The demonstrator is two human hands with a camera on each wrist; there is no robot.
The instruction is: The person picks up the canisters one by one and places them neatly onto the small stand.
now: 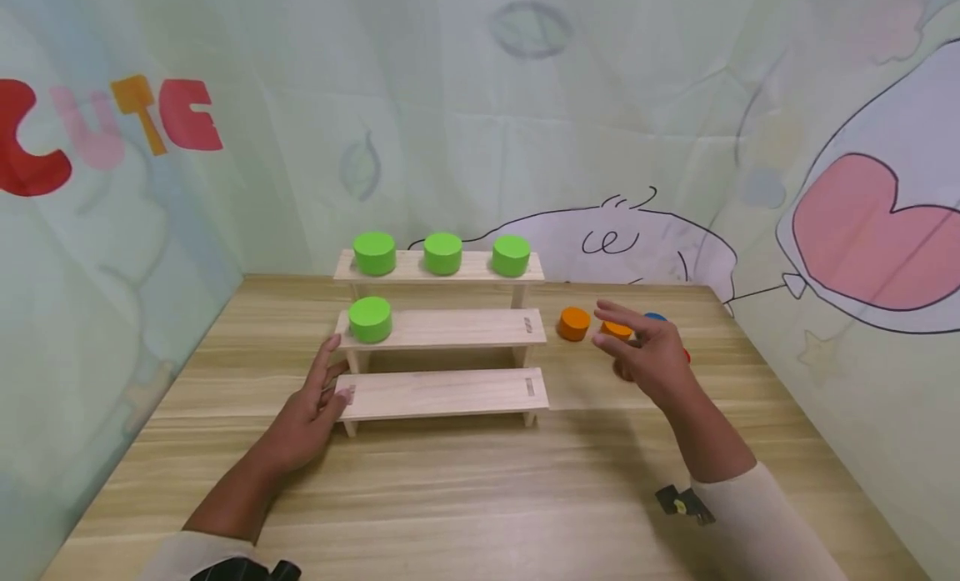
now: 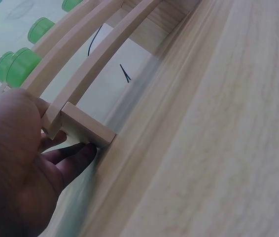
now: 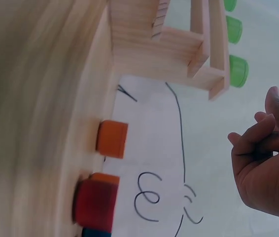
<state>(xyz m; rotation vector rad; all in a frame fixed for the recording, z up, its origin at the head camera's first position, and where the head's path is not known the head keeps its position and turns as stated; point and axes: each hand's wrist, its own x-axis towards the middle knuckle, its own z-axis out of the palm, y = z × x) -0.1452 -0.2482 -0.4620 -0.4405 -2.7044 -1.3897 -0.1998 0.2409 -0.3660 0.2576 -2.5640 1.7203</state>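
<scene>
A three-tier wooden rack (image 1: 442,395) stands on the table. My left hand (image 1: 303,418) holds its left end, thumb on the lowest tier and fingers around the side by the leg (image 2: 87,126). Three green cylinders, one being the middle cylinder (image 1: 442,254), stand on the top tier. Another green cylinder (image 1: 371,319) sits at the left of the middle tier. My right hand (image 1: 651,356) hovers empty right of the rack, fingers loosely bent and thumb apart. Below it on the table are an orange cylinder (image 1: 573,323), a second orange cylinder (image 1: 617,331), a blue piece (image 1: 655,316) and a red piece (image 3: 96,203), partly hidden.
The wooden table (image 1: 450,498) runs back to a printed cloth backdrop (image 1: 450,131) and to cloth walls at left and right. The loose pieces lie close together right of the rack.
</scene>
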